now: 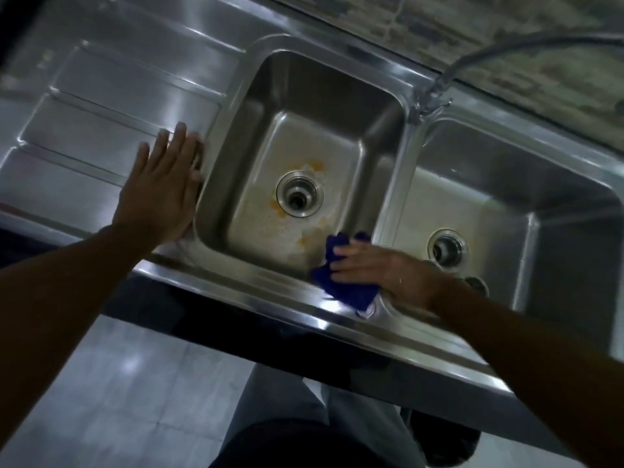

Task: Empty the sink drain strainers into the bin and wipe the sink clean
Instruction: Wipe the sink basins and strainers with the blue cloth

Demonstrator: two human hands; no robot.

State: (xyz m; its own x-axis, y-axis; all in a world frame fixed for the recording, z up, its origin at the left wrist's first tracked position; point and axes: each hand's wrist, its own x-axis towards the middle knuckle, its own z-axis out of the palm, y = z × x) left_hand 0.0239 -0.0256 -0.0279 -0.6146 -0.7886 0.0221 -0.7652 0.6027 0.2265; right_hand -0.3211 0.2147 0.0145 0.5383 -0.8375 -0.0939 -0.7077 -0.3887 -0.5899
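Note:
A steel double sink fills the view. The left basin [304, 92] has orange stains [312, 165] and pale residue around its drain [299, 194], whose hole looks dark and open. My right hand [381, 269] presses a blue cloth [349, 292] with straight fingers against the near right corner of this basin, at the rim. My left hand [162, 190] lies flat on the ribbed drainboard [101, 106], fingers spread, right beside the basin's left rim. The right basin [506, 184] has its own drain [447, 248], and a small round metal piece [476, 285] shows near it, partly behind my wrist.
A faucet [429, 96] with a curved hose stands on the divider behind the two basins. A tiled wall runs along the back. Below the dark counter edge [236, 329] are a grey tiled floor and my legs. No bin is in view.

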